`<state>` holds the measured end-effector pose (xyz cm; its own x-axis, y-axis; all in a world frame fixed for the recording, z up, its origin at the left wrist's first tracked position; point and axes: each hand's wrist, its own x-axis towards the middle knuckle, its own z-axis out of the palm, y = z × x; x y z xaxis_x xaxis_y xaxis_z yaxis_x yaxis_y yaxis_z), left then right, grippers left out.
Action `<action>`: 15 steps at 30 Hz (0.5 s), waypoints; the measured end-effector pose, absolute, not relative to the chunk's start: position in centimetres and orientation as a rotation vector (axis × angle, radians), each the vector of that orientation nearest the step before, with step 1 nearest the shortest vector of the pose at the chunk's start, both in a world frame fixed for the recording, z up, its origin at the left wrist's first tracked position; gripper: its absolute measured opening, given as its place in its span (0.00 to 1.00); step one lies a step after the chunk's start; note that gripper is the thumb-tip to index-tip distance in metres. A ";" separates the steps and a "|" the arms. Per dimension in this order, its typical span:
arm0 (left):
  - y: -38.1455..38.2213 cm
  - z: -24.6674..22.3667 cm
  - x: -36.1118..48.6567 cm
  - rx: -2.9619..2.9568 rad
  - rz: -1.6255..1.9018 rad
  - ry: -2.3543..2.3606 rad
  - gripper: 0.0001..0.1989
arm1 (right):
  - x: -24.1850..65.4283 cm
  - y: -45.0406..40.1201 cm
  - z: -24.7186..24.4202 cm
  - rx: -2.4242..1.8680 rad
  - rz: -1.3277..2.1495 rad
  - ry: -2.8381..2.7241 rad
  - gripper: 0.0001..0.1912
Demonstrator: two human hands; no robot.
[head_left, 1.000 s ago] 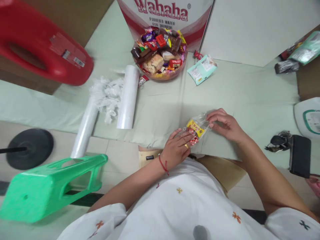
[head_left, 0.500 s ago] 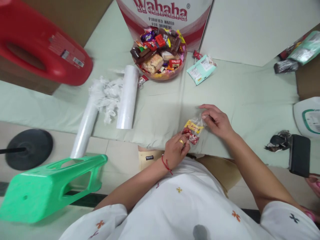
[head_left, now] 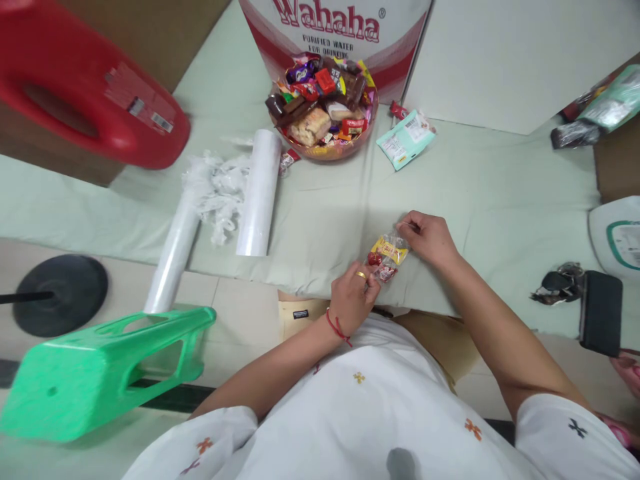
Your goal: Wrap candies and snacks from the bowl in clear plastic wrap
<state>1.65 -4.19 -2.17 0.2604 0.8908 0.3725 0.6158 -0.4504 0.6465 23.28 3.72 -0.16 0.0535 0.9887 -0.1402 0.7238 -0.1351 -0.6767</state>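
Note:
A small clear plastic bag of candy lies near the table's front edge, showing yellow and red wrappers through it. With fingers curled, my left hand grips its lower left end; a gold ring and a red string bracelet are on that side. At the bag's upper right end, my right hand pinches the clear plastic between thumb and forefinger. Beyond the hands sits a glass bowl heaped with wrapped sweets and snacks. A mint-green packet lies right of the bowl, close to a small red wrapper.
A roll of plastic bags and crumpled plastic lie to the left. A red jug and a green plastic frame stand further left. A Wahaha box is behind the bowl. Keys and a phone lie at right.
The right hand's fingers have closed from a looser, extended pose into a pinch on the bag's top end. The bag has turned slightly and looks more stretched between both hands.

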 end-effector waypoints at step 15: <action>-3.5 -2.5 -0.5 2.425 0.793 1.423 0.12 | 23.4 3.4 -2.9 -1.810 0.278 -1.976 0.11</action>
<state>-0.48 -3.47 -2.46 0.3857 0.8580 0.3393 0.7395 -0.5074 0.4423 23.41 3.43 -2.88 -0.0436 0.9816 0.1858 0.8924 0.1218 -0.4344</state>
